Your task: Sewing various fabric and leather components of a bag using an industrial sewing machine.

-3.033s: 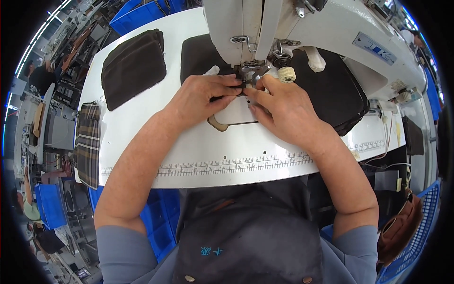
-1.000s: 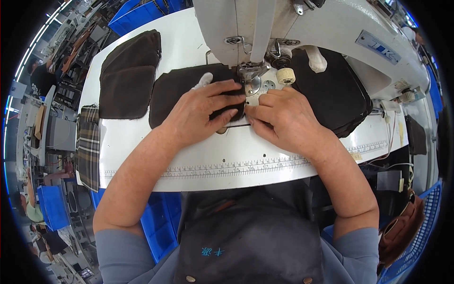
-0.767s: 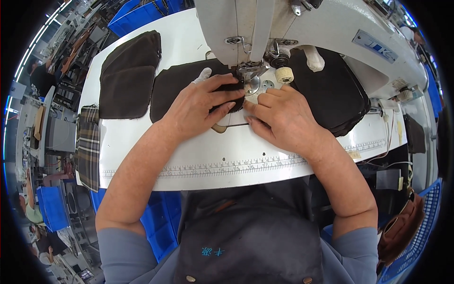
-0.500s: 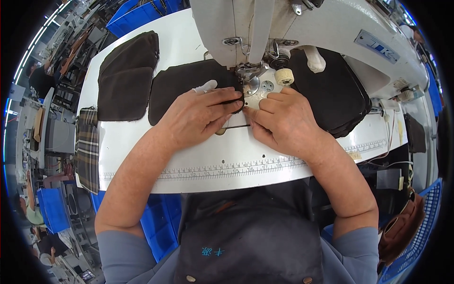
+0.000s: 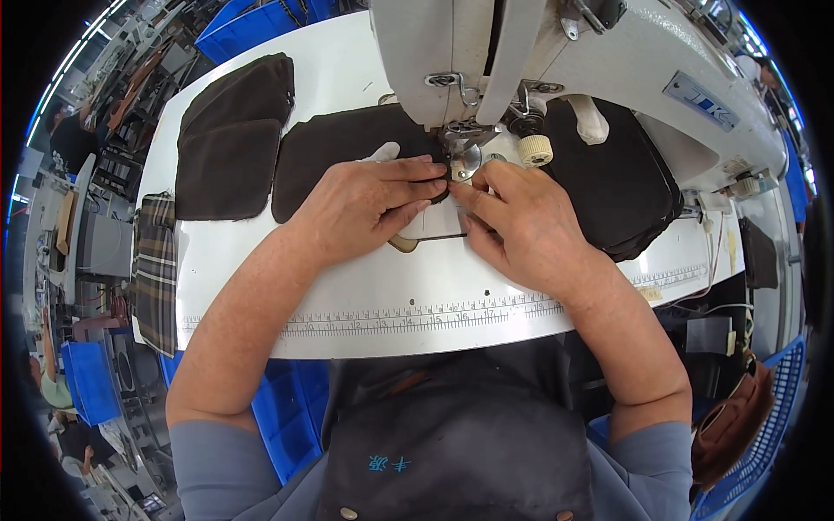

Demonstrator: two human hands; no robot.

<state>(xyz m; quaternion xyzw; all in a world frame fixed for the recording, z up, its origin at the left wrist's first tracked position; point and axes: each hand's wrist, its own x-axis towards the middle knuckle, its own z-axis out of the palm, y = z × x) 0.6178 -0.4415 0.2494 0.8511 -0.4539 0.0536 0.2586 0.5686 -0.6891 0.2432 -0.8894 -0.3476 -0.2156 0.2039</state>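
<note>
A dark brown fabric piece [image 5: 334, 148] lies on the white sewing machine table, its right edge at the presser foot [image 5: 460, 135]. My left hand [image 5: 369, 195] rests on its near right part, fingers stretched out flat and pressing it down just beside the foot. A white covering [image 5: 383, 153] shows on one of its fingers. My right hand [image 5: 526, 217] is on the other side of the foot, fingers curled, index fingertip at the fabric's edge by my left fingertips. The exact grip of its thumb is partly hidden.
The sewing machine head [image 5: 443, 52] rises over the work. To its right is a stack of dark fabric pieces [image 5: 612, 165]. Two more dark pieces [image 5: 228, 169] and plaid cloth [image 5: 156, 269] lie left. A printed ruler [image 5: 408, 321] runs along the near table edge [image 5: 382, 354].
The view has shifted slightly, so the machine head appears further right. My right index finger reaches straighter toward the fabric edge. My left hand stays pressed on the fabric.
</note>
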